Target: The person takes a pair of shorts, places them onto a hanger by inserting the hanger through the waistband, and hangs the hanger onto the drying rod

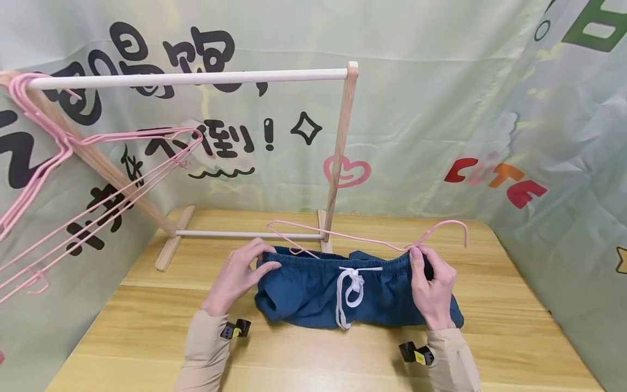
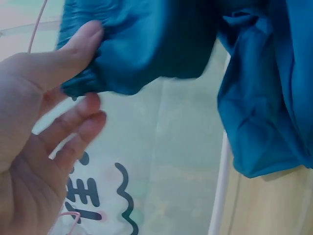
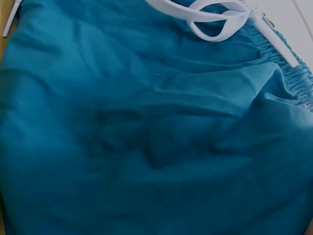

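Blue shorts (image 1: 303, 294) with an elastic waistband and a tied white drawstring (image 1: 354, 288) are held up by both hands over the table. My left hand (image 1: 237, 275) pinches the waistband's left end, thumb in front, as the left wrist view also shows on the blue cloth (image 2: 146, 44). At the other end, my right hand (image 1: 433, 286) grips the waistband beside the neck of a pink hanger (image 1: 448, 222). One arm of that hanger stands above the waistband, its lower part hidden behind the shorts. Blue cloth (image 3: 122, 156) fills most of the right wrist view.
A wooden rack with a white top rail (image 1: 220, 78) stands at the back left. Several pink hangers (image 1: 63, 141) hang from the rail's left end. Printed cloth walls (image 1: 416, 109) surround the wooden table (image 1: 509, 326).
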A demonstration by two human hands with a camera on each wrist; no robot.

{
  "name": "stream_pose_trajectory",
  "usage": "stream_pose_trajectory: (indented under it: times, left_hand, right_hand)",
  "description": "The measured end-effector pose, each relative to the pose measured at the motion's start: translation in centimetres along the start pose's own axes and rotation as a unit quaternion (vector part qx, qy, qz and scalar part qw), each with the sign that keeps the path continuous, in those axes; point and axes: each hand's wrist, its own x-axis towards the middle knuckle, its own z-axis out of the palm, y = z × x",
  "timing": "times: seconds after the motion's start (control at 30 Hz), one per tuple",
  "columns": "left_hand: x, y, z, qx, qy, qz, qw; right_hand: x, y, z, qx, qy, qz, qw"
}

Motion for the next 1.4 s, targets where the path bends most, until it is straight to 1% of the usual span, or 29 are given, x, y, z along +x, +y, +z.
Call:
stream_pose_trajectory:
  times: [0.13, 0.23, 0.47, 0.73, 1.03, 1.2, 1.4]
  left_hand:
    - [0.2, 0.2, -0.5, -0.003, 0.036, 0.033, 0.9988]
    - [0.3, 0.4, -0.7, 0.013, 0.056, 0.049, 0.9972]
    - [0.4, 0.7, -1.2, 0.026, 0.069, 0.05, 0.996]
    - [0.6, 1.2, -1.8, 0.031, 0.095, 0.061, 0.9931]
    - [0.6, 1.8, -2.5, 0.028, 0.109, 0.08, 0.9904]
    - [0.5, 2.1, -2.9, 0.027, 0.103, 0.083, 0.9909]
    - [0.4, 2.2, -3.0, 0.024, 0.099, 0.086, 0.9911]
  right_hand:
    - [0.1, 0.0, -0.1, 0.004, 0.002, -0.001, 1.0]
    - [0.1, 0.0, -0.1, 0.008, 0.004, -0.003, 1.0]
    - [0.1, 0.0, -0.2, 0.003, 0.004, -0.013, 1.0]
    - [0.0, 0.2, -0.3, 0.007, -0.002, -0.033, 0.999]
    - [0.1, 0.5, -0.4, 0.01, -0.017, -0.042, 0.999]
    - [0.1, 0.5, -0.5, 0.008, -0.029, -0.041, 0.999]
    - [0.2, 0.4, -0.4, 0.015, -0.038, -0.045, 0.998]
